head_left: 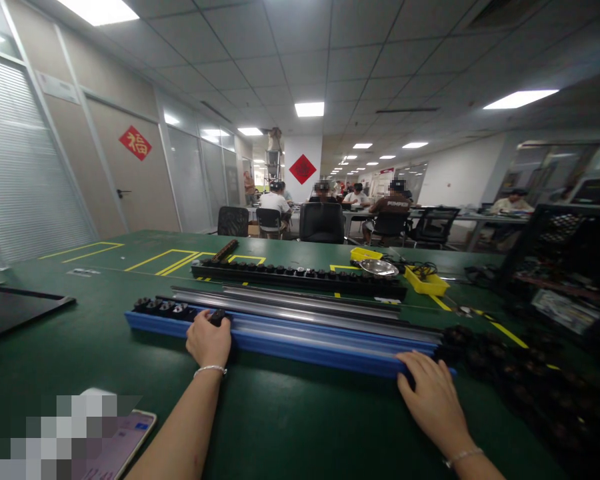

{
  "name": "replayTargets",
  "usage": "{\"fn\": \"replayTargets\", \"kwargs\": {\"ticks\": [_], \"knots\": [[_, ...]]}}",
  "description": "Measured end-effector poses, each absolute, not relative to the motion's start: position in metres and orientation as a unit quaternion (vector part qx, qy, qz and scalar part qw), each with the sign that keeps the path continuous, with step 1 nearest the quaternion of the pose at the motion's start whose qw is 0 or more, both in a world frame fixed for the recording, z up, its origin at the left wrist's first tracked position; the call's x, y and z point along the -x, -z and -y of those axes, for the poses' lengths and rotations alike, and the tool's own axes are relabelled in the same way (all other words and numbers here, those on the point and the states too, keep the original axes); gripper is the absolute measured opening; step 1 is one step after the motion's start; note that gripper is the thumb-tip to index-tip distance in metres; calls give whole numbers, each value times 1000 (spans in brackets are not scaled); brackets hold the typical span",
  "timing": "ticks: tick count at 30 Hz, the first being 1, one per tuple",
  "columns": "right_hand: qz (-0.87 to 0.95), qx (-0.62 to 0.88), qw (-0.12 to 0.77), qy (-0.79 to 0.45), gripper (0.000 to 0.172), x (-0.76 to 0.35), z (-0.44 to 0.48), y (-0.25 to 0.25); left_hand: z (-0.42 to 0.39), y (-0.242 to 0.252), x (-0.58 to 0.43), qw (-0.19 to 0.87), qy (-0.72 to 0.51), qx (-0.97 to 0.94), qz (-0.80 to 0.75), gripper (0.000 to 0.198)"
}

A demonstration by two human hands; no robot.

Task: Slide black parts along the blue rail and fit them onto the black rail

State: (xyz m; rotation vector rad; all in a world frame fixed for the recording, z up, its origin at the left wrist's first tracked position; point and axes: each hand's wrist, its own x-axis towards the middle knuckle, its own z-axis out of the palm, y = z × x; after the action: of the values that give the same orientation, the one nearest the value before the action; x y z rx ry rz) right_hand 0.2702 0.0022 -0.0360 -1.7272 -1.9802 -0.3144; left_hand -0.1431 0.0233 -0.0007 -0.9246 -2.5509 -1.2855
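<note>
A long blue channel-shaped rail (300,341) lies across the green table in front of me. Several black roller-like parts (165,307) sit in a row in its left end. My left hand (209,339) is closed around a small black part (218,318) at the rail, just right of that row. The underside of this part is hidden by my fingers. My right hand (430,390) rests at the rail's right end, fingers stretched out over its front edge. A pile of similar black parts (520,373) lies to the right of my right hand.
Behind the blue rail lie bare metal rails (290,305) and a black rail (300,277) filled with black parts. Yellow trays (426,281) and a metal dish (379,267) stand farther back. A phone (125,440) lies front left, a black tray (25,310) far left. People sit beyond.
</note>
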Motion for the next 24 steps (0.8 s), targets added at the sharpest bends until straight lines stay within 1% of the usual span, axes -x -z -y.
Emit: {"fn": "replayTargets", "kwargs": {"ticks": [10, 15, 24], "knots": [[724, 634, 248, 112, 35, -271, -3, 36, -19, -5, 140, 48, 426, 304, 850, 44], [726, 632, 247, 110, 35, -271, -3, 37, -21, -3, 138, 57, 419, 332, 843, 44], [725, 630, 252, 119, 35, -269, -1, 34, -20, -4, 134, 49, 420, 325, 846, 42]]}}
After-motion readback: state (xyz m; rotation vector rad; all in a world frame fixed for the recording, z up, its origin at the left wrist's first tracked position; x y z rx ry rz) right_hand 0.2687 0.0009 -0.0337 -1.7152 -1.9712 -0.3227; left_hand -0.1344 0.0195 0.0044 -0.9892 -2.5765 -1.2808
